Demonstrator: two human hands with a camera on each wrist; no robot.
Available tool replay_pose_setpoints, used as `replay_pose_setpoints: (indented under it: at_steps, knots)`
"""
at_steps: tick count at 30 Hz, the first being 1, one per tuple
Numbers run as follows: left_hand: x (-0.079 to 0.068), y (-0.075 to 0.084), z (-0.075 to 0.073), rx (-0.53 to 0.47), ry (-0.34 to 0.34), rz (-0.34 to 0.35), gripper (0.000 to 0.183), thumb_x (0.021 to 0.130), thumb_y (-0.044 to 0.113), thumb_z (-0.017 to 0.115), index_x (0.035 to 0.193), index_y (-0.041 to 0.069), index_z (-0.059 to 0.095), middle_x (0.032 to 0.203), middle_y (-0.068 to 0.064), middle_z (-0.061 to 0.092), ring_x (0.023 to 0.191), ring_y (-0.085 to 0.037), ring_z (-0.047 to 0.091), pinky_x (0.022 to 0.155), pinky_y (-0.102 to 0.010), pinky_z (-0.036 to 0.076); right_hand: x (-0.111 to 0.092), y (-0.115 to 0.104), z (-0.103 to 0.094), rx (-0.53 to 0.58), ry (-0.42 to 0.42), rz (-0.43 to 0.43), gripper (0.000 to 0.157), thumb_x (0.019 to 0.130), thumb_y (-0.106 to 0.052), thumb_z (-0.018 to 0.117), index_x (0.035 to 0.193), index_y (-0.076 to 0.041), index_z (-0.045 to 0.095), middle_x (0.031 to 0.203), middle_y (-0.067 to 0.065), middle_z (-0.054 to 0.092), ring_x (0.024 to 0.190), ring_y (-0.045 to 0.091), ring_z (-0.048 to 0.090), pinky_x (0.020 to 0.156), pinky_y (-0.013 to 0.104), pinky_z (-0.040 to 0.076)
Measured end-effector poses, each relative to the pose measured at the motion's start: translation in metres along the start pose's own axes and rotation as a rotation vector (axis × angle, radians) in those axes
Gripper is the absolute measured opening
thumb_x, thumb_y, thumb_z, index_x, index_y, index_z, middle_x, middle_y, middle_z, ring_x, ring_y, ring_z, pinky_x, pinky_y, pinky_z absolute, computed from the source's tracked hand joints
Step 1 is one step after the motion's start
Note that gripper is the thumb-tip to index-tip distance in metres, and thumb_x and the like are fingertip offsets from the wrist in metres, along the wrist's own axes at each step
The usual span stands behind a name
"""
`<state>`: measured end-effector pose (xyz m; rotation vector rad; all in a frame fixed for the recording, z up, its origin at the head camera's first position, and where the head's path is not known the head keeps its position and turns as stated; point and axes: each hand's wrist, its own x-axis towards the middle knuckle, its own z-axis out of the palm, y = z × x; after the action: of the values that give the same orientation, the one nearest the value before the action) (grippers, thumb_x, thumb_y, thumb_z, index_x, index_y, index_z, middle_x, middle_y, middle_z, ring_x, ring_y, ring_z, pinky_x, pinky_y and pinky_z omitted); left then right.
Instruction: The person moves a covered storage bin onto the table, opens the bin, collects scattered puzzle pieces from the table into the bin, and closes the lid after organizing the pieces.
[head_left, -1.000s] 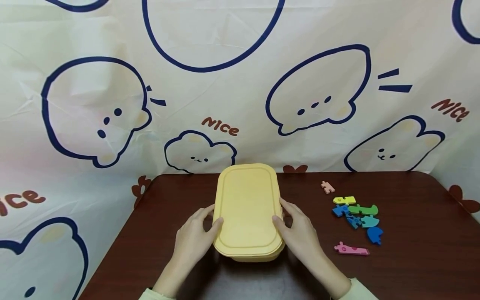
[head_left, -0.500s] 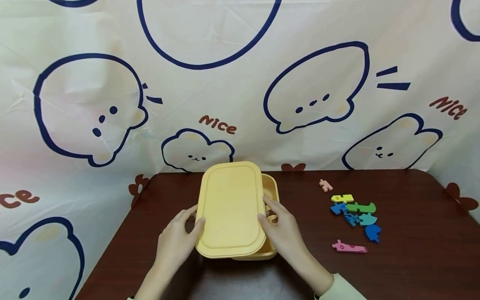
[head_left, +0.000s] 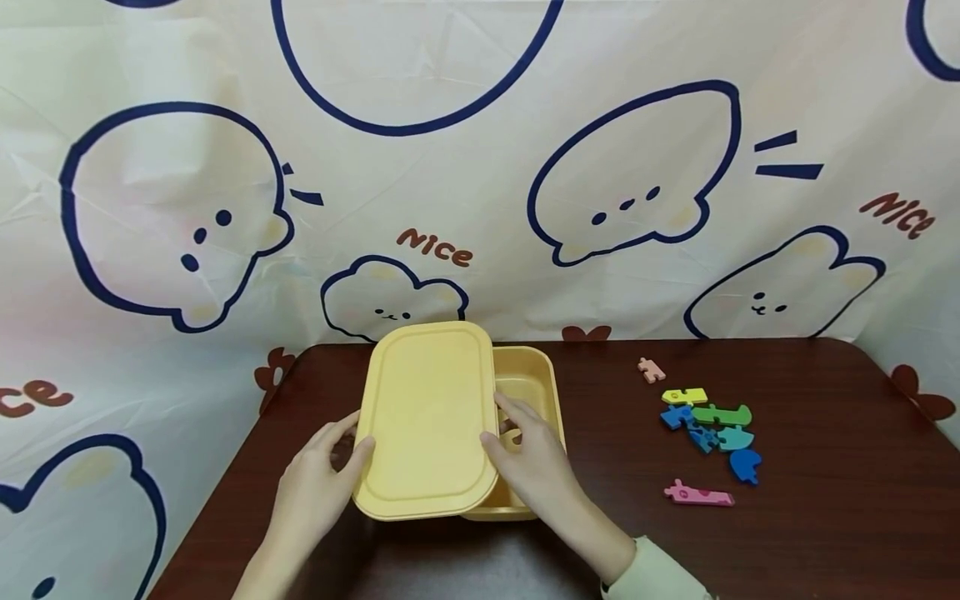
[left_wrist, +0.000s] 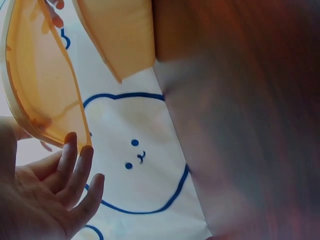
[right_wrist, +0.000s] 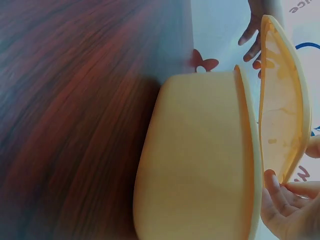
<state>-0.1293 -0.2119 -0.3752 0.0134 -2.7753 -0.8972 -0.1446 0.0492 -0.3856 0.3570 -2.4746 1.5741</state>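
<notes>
A pale yellow rectangular lid is held over the left part of a matching yellow box, above its rim. My left hand pinches the lid's left edge, thumb on top and fingers below. On the opposite edge my right hand grips the lid the same way, over the box's opening. The right side of the box's inside shows in the head view; the rest lies hidden under the lid. Both wrist views show the lid's underside, with a gap between lid and box rim.
Right of the box lie several puzzle pieces: a pink one, a green one, a yellow one, a peach one and blue ones, among them a rounded piece. A printed cloth hangs behind the dark wooden table.
The lid has come off the box and moved left with both hands, uncovering the box's right side. The box stays about where it was, and the puzzle pieces have not moved.
</notes>
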Motion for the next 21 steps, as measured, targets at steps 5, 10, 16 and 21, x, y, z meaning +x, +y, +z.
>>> replay_pose_setpoints:
  at_steps: [5, 10, 16, 21]
  knots:
    - [0.0, -0.009, -0.005, -0.004, -0.002, -0.028, 0.048, 0.101, 0.037, 0.058, 0.14, 0.009, 0.056, 0.112, -0.005, 0.063, 0.106, -0.026, 0.06, 0.087, -0.044, 0.049, 0.002, -0.004, 0.009, -0.009, -0.025, -0.011, 0.054, 0.089, -0.01, 0.072, 0.139, 0.0, 0.055, 0.129, 0.009, 0.061, 0.094, 0.017, 0.059, 0.083, 0.042, 0.051]
    - [-0.001, -0.016, -0.011, -0.011, 0.005, -0.019, 0.051, 0.101, 0.039, 0.056, 0.14, 0.007, 0.055, 0.114, -0.007, 0.062, 0.106, -0.028, 0.06, 0.087, -0.046, 0.048, 0.003, -0.007, 0.016, 0.006, -0.056, 0.022, 0.056, 0.089, -0.013, 0.072, 0.141, -0.001, 0.054, 0.133, 0.009, 0.058, 0.095, 0.016, 0.058, 0.084, 0.042, 0.051]
    - [-0.003, -0.023, -0.019, 0.002, 0.016, 0.0, 0.051, 0.101, 0.039, 0.057, 0.14, 0.006, 0.055, 0.112, -0.007, 0.062, 0.105, -0.028, 0.06, 0.086, -0.046, 0.049, 0.002, -0.01, 0.024, 0.003, -0.079, 0.047, 0.056, 0.09, -0.015, 0.072, 0.14, -0.001, 0.054, 0.128, 0.007, 0.06, 0.093, 0.017, 0.057, 0.079, 0.035, 0.049]
    - [-0.004, -0.028, -0.026, 0.017, 0.023, -0.013, 0.053, 0.101, 0.041, 0.056, 0.139, 0.005, 0.055, 0.113, -0.009, 0.062, 0.104, -0.029, 0.061, 0.084, -0.046, 0.049, 0.002, -0.015, 0.032, 0.009, -0.094, 0.056, 0.056, 0.09, -0.016, 0.071, 0.141, -0.001, 0.052, 0.125, 0.005, 0.061, 0.094, 0.017, 0.056, 0.077, 0.033, 0.048]
